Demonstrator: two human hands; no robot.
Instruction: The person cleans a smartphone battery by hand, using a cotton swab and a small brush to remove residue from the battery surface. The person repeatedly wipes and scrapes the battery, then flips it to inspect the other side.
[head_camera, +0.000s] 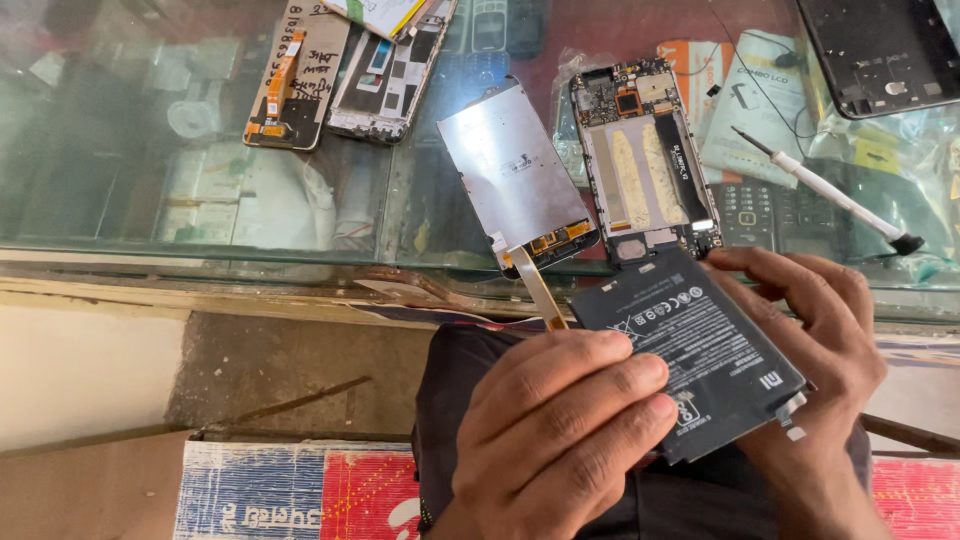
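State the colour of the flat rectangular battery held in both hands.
The flat rectangular battery is black with small white markings, seen best in the head view.

We are seeing a matt black film wrapping the battery (700, 350), brushed, glossy metal shining on the screen back (510, 170), smooth reflective glass forming the counter top (200, 180), and pale plastic looking smooth on the screwdriver handle (840, 200).

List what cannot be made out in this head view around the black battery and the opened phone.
- Black battery: near edge covered by the left hand; underside hidden by the right hand.
- Opened phone: lower end partly behind the battery.
- Black frame: cut off by the top right edge.
- Items under the glass counter: blurred by reflections.
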